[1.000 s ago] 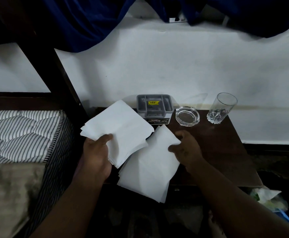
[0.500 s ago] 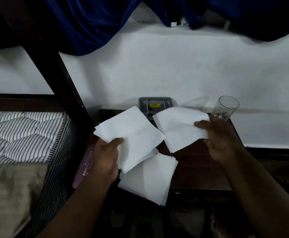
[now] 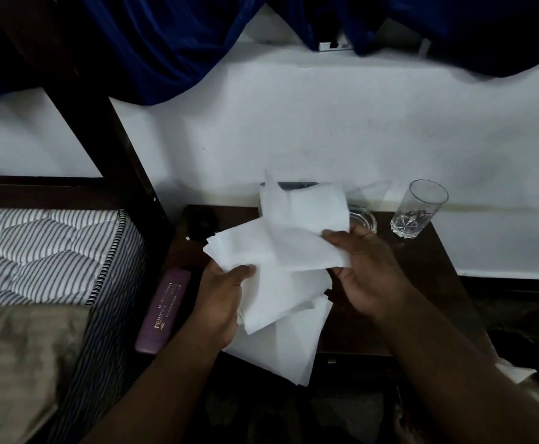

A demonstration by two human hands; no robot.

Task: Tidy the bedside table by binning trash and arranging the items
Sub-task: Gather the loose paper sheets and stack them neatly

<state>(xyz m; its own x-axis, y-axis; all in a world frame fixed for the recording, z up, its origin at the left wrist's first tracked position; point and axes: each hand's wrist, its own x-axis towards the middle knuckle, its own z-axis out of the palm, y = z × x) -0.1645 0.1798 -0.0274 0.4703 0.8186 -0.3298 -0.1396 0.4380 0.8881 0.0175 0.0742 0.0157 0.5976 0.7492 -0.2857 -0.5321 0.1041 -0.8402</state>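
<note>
Above the dark wooden bedside table (image 3: 431, 283) my left hand (image 3: 220, 299) grips a stack of white paper napkins (image 3: 255, 251) with the thumb on top. My right hand (image 3: 367, 270) holds one more napkin (image 3: 309, 219) and lays it over that stack. Another napkin (image 3: 287, 354) lies on the table's front edge, hanging over it. Behind the raised napkin a grey box (image 3: 297, 185) is almost hidden. A glass ashtray (image 3: 364, 219) peeks out beside it, and a clear drinking glass (image 3: 418, 209) stands at the back right.
A purple case (image 3: 164, 310) lies along the table's left edge, next to a striped mattress (image 3: 47, 251). A dark round object (image 3: 200, 222) sits at the back left. White crumpled paper (image 3: 514, 373) lies low at the right. The white wall runs behind.
My right hand lifted a napkin off the table, swung it right, then brought it back left onto the stack in my left hand. The left hand shifted slightly right.
</note>
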